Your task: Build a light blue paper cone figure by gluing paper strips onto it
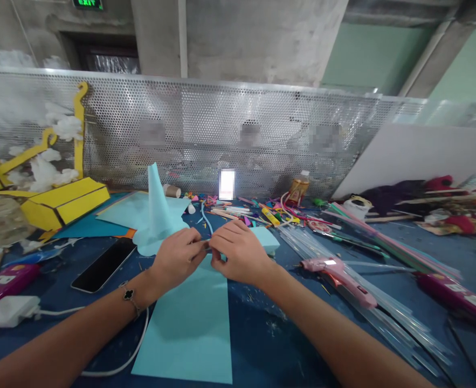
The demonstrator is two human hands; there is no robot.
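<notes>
My left hand [178, 257] and my right hand [240, 253] meet over the far end of a light blue paper sheet [193, 328] lying on the dark blue table. Both hands are closed in a pinch on a small thin piece between them, too small to name. Just behind the left hand stands a light blue paper cone with a wide brim [157, 215]. A small light blue block [267, 240] lies just behind the right hand. A bracelet is on my left wrist.
A black phone [103, 265] lies left of the hands. A pink glue gun [337, 275] and clear glue sticks [387, 310] lie to the right. A white charger [7, 311] with cable sits at left, near a yellow box [66, 202]. Craft scraps line the perforated metal screen [229, 129].
</notes>
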